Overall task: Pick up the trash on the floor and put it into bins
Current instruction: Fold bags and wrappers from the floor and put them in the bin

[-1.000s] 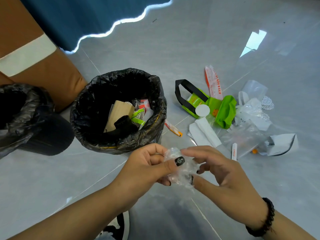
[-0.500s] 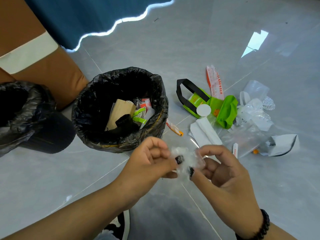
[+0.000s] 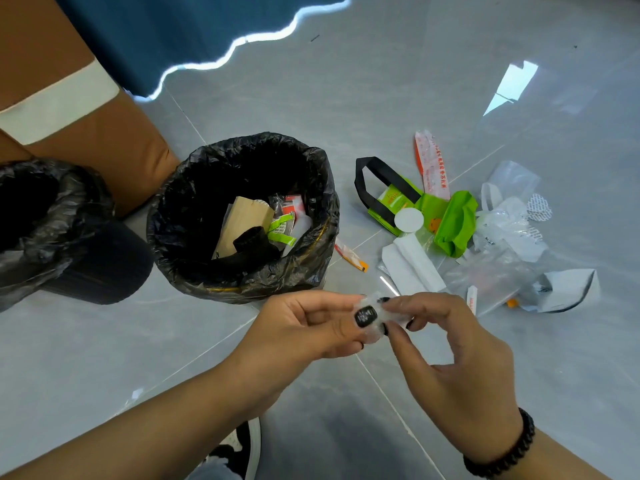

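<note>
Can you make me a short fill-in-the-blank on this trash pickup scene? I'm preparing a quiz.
1. Both hands pinch a crumpled piece of clear ____.
2. The bin nearest the hands is lined with a ____ bag.
3. The green bag on the floor has ____ handles.
4. The right hand has a black beaded ____ at its wrist.

Answers: plastic; black; black; bracelet

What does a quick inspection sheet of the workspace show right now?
Surface: glossy grey tiled floor, reflecting light.
Job's things: crumpled clear plastic held between both hands; near bin holds cardboard and wrappers; second bin at left.
Clutter: green bag, white papers, clear plastic bags, red wrapper on the floor right of the near bin.
Grippers: left hand and right hand both pinch the plastic.
Cables: nothing seen.
Surroundings: blue curtain, brown box.
</note>
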A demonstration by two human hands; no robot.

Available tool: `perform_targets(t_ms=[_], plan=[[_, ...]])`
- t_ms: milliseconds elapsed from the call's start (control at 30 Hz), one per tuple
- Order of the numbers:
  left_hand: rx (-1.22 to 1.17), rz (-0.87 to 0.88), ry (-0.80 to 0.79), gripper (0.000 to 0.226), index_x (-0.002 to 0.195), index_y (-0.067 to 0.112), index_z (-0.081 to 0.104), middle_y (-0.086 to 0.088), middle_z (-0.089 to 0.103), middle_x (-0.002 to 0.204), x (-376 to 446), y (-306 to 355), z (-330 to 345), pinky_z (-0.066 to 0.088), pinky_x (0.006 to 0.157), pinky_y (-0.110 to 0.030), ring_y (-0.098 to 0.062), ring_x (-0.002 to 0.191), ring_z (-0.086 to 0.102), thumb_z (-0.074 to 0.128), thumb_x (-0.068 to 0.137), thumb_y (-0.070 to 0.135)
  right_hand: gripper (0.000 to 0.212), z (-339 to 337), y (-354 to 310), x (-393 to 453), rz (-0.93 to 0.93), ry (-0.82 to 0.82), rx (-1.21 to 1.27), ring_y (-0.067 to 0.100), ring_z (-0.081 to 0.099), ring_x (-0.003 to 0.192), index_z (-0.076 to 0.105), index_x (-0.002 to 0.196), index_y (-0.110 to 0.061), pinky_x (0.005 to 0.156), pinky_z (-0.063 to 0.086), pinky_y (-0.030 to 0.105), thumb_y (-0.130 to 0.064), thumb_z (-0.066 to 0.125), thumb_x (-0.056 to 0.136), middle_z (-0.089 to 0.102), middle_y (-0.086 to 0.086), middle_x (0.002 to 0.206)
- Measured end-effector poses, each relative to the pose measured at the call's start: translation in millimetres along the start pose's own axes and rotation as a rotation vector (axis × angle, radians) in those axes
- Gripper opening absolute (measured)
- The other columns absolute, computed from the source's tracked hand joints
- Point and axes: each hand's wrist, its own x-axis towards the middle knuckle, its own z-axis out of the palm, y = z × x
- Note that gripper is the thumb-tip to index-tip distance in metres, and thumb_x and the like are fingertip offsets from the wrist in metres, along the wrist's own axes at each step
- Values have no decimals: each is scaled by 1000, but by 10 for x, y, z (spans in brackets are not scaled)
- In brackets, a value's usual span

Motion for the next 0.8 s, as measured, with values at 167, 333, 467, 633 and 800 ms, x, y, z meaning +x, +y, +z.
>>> perform_targets(t_ms=[167,333,467,633,800], plan=[[11,102,152,33,84,14,78,-16,75,84,22,29,-45,58,66,-24,-21,75,73,77,52,23,58,36,-105,-57,10,-171,186,-8,55,113,43,116,-27,92,39,5,6,61,72,65,-14,116],[230,370,318,16,78,11,71,-8,73,68,124,241,-203,54,56,-19,-15,60,70,74,71,-2,66,56,-4,43,70,-219,344,14,57,115,41,127,-28,90,45,19,7,56,73,53,-8,129],[772,645,588,20,76,23,67,6,70,70,312,373,-560,55,64,-19,-12,63,68,75,79,4,54,155,361,205,149,-219,214,7,52,109,43,120,-32,87,46,17,-9,59,73,41,-11,129],[1093,411,544,18,74,24,66,6,71,79,708,304,-921,53,75,-19,-6,67,68,72,82,9,68,405,1230,444,575,-456,-218,29,30,131,40,135,-18,110,30,39,-15,72,74,28,11,142],[1277,207,215,32,121,14,67,-4,65,125,893,338,-915,40,100,-20,-19,115,60,64,89,11,74,446,1742,534,635,-874,-566,35,5,142,31,142,-40,113,18,42,-39,68,78,8,15,155]])
